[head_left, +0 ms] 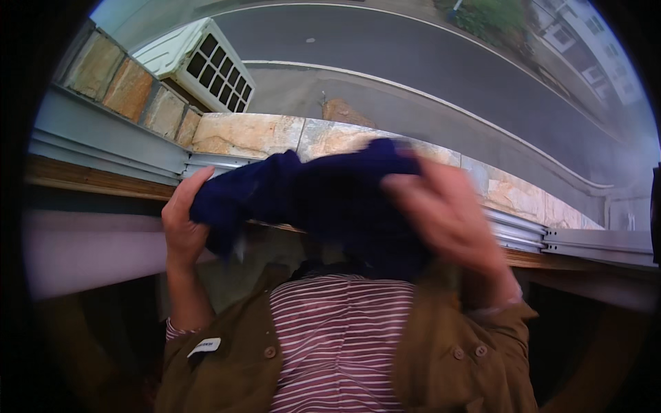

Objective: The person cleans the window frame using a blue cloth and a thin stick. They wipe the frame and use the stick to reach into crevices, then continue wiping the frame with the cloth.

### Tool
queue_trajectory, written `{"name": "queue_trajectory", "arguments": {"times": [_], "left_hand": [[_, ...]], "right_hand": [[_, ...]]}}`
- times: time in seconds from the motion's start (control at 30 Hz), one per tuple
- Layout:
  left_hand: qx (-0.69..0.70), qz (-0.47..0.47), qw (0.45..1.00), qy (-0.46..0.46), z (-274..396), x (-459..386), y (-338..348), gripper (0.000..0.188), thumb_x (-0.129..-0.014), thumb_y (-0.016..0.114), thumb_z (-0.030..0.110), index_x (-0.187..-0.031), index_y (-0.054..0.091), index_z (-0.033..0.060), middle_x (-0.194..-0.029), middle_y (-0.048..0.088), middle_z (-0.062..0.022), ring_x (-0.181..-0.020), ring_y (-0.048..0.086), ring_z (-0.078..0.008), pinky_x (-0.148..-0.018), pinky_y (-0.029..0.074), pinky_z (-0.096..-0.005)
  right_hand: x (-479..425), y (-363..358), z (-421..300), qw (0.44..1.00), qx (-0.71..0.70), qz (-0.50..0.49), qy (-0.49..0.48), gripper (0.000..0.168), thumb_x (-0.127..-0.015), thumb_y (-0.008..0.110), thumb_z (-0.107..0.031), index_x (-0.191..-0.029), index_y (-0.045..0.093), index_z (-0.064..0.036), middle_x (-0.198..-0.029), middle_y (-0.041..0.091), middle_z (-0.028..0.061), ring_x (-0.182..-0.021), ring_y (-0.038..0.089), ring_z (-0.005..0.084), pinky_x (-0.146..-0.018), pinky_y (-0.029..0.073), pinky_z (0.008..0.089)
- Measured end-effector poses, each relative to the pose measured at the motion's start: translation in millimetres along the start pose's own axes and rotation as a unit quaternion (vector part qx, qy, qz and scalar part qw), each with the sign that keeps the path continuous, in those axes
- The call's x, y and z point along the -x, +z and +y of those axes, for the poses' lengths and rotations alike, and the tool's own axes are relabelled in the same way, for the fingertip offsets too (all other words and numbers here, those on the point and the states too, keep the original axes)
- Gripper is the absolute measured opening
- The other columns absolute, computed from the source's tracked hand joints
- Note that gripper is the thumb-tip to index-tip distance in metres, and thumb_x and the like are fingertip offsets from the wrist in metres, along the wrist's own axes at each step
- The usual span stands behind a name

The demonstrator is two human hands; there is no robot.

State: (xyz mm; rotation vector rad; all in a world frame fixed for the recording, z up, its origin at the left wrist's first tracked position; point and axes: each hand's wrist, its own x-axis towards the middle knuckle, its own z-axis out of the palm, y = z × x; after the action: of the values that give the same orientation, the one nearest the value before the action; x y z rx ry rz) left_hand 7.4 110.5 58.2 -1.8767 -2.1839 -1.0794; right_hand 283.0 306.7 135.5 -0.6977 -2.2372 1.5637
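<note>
A dark navy piece of fabric (330, 191), maybe a garment, is stretched between my hands over the window's sliding track (516, 232). My left hand (186, 211) grips its left end, with a loose corner hanging below the fingers. Motion blurs my right hand (444, 211), which grips the fabric's upper right part between thumb and fingers. The cloth's middle sags in folds and hides part of the track and the stone sill (248, 131) behind it. A small pale tag-like bit shows under the left end.
Past the sill, a white outdoor air-conditioner unit (206, 67) stands at the left beside a stone-faced wall (129, 90). A road (392, 57) lies far below. Metal window frame (103, 139) and wooden trim (98, 175) run along the left; another frame section (599, 245) is at the right.
</note>
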Motion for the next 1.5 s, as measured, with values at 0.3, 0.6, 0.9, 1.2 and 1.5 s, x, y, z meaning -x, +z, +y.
{"name": "queue_trajectory", "arguments": {"times": [0.3, 0.6, 0.9, 1.2, 1.5], "left_hand": [[-0.043, -0.189, 0.981, 0.012, 42.4, -42.8, 70.9, 0.069, -0.065, 0.077, 0.013, -0.128, 0.05, 0.0105, -0.13, 0.046, -0.0146, -0.117, 0.045, -0.0345, -0.1, 0.035, -0.0416], [0.039, -0.19, 0.975, 0.109, 58.2, -37.3, 123.2, 0.031, -0.07, 0.073, 0.02, -0.093, 0.062, 0.0035, -0.107, 0.058, -0.0104, -0.099, 0.054, -0.0292, -0.084, 0.043, -0.0391], [0.189, -0.263, 0.938, 0.122, 56.1, -39.4, 102.3, 0.017, -0.07, 0.072, 0.007, -0.08, 0.058, 0.0055, -0.088, 0.059, -0.0067, -0.077, 0.057, -0.026, -0.068, 0.047, -0.0339], [0.042, -0.187, 0.981, 0.043, 56.8, -36.0, 115.4, 0.024, -0.073, 0.07, 0.007, -0.094, 0.059, 0.0012, -0.093, 0.057, -0.0118, -0.083, 0.055, -0.0293, -0.072, 0.046, -0.0358], [-0.319, -0.007, 0.947, -0.033, -22.6, -27.4, 81.6, 0.041, -0.077, 0.071, 0.027, -0.109, 0.057, 0.0051, -0.11, 0.055, -0.0162, -0.101, 0.052, -0.0333, -0.087, 0.04, -0.0425]], "right_hand": [[115.8, -69.5, 124.5, 0.778, 0.551, 0.25, 0.17, 0.028, -0.09, 0.057, -0.022, -0.11, 0.058, -0.002, -0.109, 0.059, 0.0144, -0.097, 0.057, 0.0315, -0.079, 0.048, 0.037], [132.9, -90.3, 45.6, 0.796, -0.366, 0.335, -0.348, 0.047, -0.096, 0.04, -0.048, -0.07, 0.045, -0.01, -0.06, 0.03, -0.0042, -0.053, 0.027, 0.0073, -0.047, 0.024, 0.0221], [42.5, -37.2, 117.0, 0.853, -0.227, 0.244, -0.401, 0.063, -0.095, 0.029, -0.057, -0.058, 0.041, -0.007, -0.049, 0.033, -0.0008, -0.038, 0.027, 0.0108, -0.036, 0.018, 0.024], [59.9, -29.6, 127.0, 0.85, -0.353, 0.324, -0.219, 0.063, -0.099, 0.017, -0.051, -0.056, 0.035, -0.009, -0.046, 0.031, -0.0004, -0.038, 0.022, 0.0126, -0.039, 0.017, 0.0263], [-29.2, 82.2, 123.1, 0.866, -0.279, 0.175, -0.377, 0.051, -0.099, 0.038, -0.031, -0.053, 0.041, -0.008, -0.045, 0.04, 0.0016, -0.034, 0.035, 0.0151, -0.036, 0.03, 0.029]]}}
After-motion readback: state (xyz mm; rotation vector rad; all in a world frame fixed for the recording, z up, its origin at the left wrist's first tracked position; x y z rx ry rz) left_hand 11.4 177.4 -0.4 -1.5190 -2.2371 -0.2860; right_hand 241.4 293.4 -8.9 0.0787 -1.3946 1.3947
